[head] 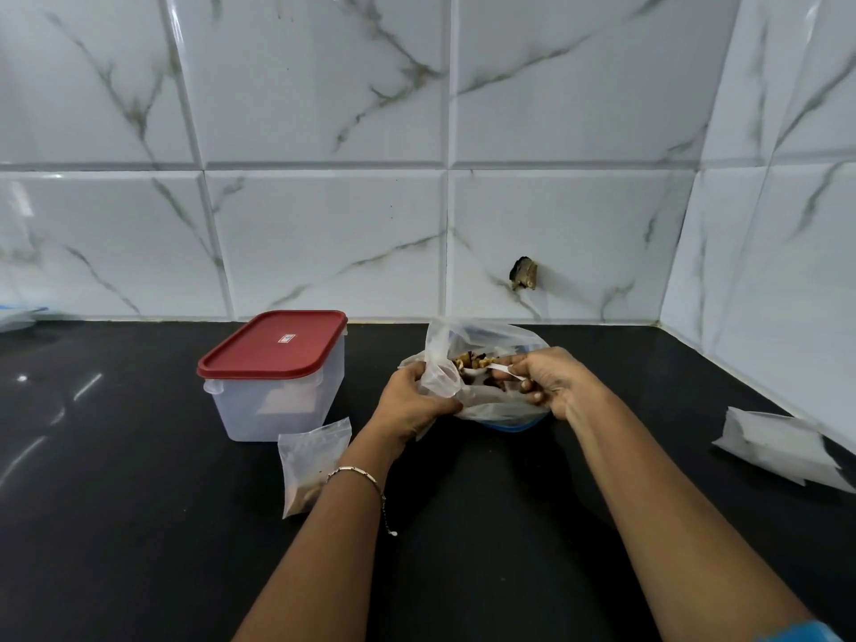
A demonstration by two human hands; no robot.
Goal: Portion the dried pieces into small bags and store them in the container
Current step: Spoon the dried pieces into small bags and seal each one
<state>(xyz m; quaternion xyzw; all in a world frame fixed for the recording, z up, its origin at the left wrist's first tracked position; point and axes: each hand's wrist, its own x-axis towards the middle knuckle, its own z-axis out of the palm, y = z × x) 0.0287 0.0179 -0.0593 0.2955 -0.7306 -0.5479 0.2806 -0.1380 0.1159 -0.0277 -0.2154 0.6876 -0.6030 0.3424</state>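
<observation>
While left hand [410, 400] grips bag [444, 363], right hand [553, 379] perhaps spooning.

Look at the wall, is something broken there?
Yes. The white marble-patterned wall tile has a dark, jagged hole chipped into it, low down just above the black countertop and behind the clear plastic bag the hands are working at. The tiles around it look whole. Nothing looks spilled.

We spot only one marking, a small red-and-white rectangular label [287, 338] in the middle of the red lid [273, 345] on the clear container [273, 400], and its characters are too small and blurred to read.
</observation>
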